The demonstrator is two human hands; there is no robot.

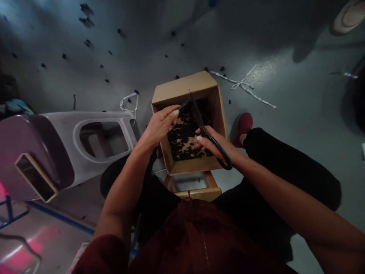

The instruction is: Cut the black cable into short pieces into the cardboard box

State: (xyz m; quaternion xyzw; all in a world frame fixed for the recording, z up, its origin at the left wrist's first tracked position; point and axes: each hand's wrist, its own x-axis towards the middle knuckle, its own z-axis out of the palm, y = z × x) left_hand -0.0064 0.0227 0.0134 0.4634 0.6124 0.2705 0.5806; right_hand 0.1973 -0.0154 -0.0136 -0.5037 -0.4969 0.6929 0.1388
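Cardboard box [182, 88] sits on a wooden stool [196, 194], between the knees. Left hand [159, 125] pinches a black strip [184, 105] over the box's far left. Right hand [212, 142] grips black scissors [203, 121] by the loops, blades pointing far, beside the strip. Black pieces [185, 139] lie heaped in the box; others dot the floor [251, 45]. Risks: blades near the left fingertips [175, 112] could nick them on a slip; a knock could tip the box off the stool.
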